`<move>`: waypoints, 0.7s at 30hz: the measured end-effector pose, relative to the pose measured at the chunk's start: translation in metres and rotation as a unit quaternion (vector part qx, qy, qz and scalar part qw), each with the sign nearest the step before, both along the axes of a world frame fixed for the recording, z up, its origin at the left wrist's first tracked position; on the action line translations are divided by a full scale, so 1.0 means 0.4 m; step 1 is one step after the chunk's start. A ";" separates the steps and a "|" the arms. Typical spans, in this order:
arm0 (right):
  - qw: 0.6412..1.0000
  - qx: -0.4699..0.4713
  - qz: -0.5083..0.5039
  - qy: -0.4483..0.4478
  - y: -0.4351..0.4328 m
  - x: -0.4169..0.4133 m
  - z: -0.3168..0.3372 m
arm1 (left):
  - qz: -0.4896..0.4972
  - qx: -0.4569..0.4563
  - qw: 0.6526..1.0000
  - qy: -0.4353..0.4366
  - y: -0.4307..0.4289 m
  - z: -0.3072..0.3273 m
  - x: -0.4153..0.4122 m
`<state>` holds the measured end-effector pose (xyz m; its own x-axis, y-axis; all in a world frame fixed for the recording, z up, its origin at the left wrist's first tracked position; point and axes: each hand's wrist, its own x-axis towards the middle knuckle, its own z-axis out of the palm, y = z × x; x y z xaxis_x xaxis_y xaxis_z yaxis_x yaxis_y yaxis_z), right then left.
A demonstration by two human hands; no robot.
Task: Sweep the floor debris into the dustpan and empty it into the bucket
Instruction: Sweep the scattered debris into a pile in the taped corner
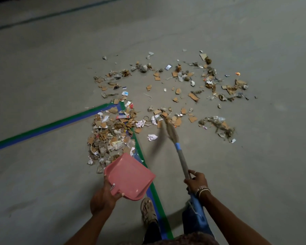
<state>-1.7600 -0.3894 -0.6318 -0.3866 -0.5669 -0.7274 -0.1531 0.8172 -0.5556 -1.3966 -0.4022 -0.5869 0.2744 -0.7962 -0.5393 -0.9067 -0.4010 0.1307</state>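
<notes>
I see the left hand [102, 197] gripping the near end of the pink dustpan [129, 175], whose mouth sits just short of the dense debris pile [111, 135]. The right hand [195, 181] wraps the broom handle [183, 160]. The blurred bristles seem to touch scraps right of the pile. Loose scraps [184, 82] spread far right. Green-blue tape [42, 128] runs under the pile and past a sandalled foot [147, 209].

**Debris ahead, dustpan near left, broom near right**

The dustpan [129, 175] sat near, left of centre, with the left hand [102, 198] at its near end and its far edge against a dense debris pile [111, 135] on the floor [42, 68]. To its right, the broom [182, 156] slanted from the right hand [196, 181] out to scraps right of the pile. Looser litter [184, 82] spread farther off and rightward. Two tape lines [42, 128] met at the pile's far end. A foot [147, 209] stood between the hands.
</notes>
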 end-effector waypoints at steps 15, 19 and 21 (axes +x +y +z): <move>0.988 0.044 0.143 -0.030 -0.236 -0.249 -0.113 | 0.027 -0.001 1.000 -0.007 -0.051 -0.012 -0.314; 0.978 0.027 0.199 -0.062 -0.211 -0.347 -0.045 | 0.018 0.012 1.000 0.016 -0.074 -0.009 -0.411; 0.976 0.022 0.207 -0.064 -0.172 -0.413 -0.031 | 0.016 0.018 0.999 0.027 -0.086 -0.013 -0.458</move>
<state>-1.9251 -0.4583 -0.6440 -0.0361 -0.6222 -0.7820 -0.4070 0.7238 -0.5572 -1.5797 -0.4367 -0.5920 0.2685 -0.7674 -0.5823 -0.8854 -0.4348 0.1647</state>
